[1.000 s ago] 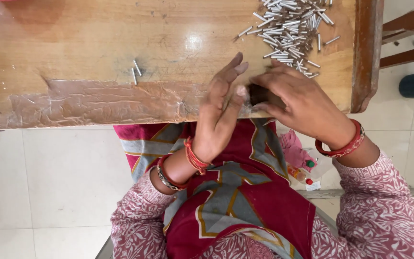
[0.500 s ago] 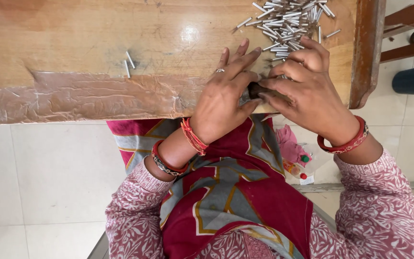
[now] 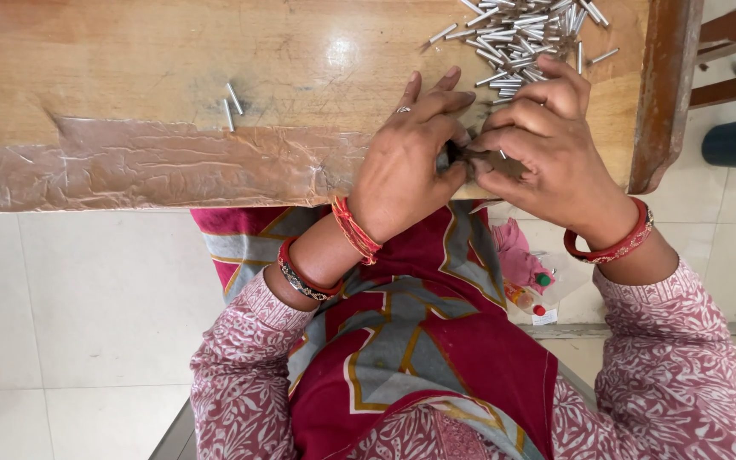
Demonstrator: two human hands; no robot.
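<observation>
Here both hands, left (image 3: 411,162) and right (image 3: 547,149), pinch a small dark piece (image 3: 456,156) between them.

The left hand (image 3: 411,162), raised edge-on a second ago, has been closed against the right hand (image 3: 547,145) around the small dark piece (image 3: 457,158) at the tabletop (image 3: 129,51) edge.
</observation>
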